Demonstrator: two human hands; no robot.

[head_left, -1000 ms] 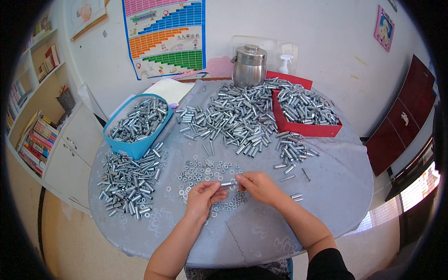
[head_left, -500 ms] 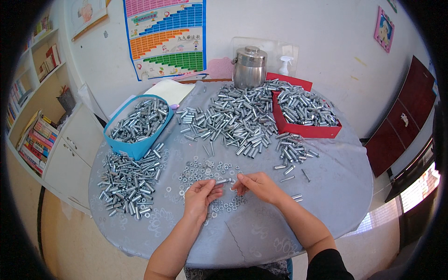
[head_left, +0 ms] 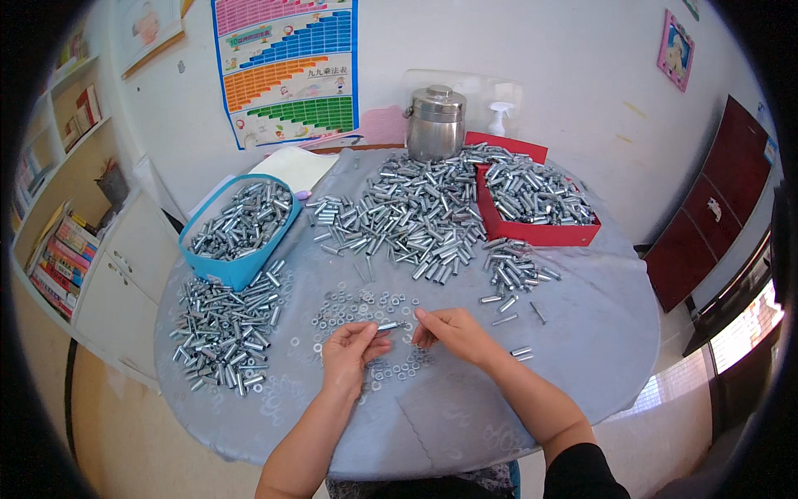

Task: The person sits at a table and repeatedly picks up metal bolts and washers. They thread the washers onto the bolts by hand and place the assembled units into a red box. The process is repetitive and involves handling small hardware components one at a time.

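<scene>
Between the thumb and fingers of my left hand (head_left: 347, 353) is a silver expansion bolt (head_left: 388, 326), held almost level with its end pointing right. My right hand (head_left: 453, 333) is just beyond that end, thumb and forefinger pinched; whatever may be in the pinch is too small to make out. Under and behind both hands, loose nuts (head_left: 366, 306) and washers lie scattered on the grey tablecloth (head_left: 465, 416). A pile of bolts (head_left: 220, 333) lies to the left, below a blue basket (head_left: 241, 270) full of them.
A large heap of metal sleeves (head_left: 416, 216) covers the far middle, beside a red box (head_left: 540, 234) filled with more. Behind stand a steel pot (head_left: 436, 129) and a white spray bottle (head_left: 499, 119). Stray sleeves (head_left: 521, 353) lie right of my right hand.
The whole view has shifted slightly. Both hands keep nearly the same place, and the bolt stays in my left hand, with its end slightly turned.
</scene>
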